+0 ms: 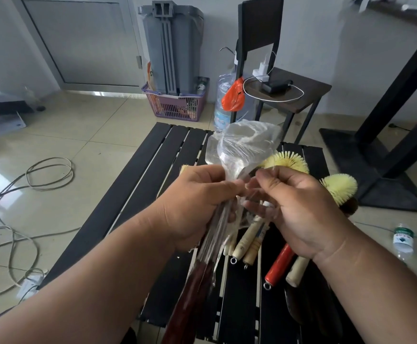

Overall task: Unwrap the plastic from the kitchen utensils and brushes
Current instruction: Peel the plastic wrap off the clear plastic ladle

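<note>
My left hand [197,202] grips a bundle of metal utensils [217,227] with dark red handles, held upright over a black slatted table [152,175]. Clear plastic wrap [247,142] covers the utensil heads above my hands. My right hand [299,207] pinches the plastic at the bundle's neck, close to my left thumb. Below my hands lie brushes with cream wooden handles [247,242], a red handle [279,264] and yellow bristle heads [339,188].
A dark side table [299,95] with a charger and cable stands behind the slatted table. A water jug [223,103] with an orange bag, a purple basket [177,105] and a grey bin sit on the floor. Cables lie at left; a small bottle [403,240] at right.
</note>
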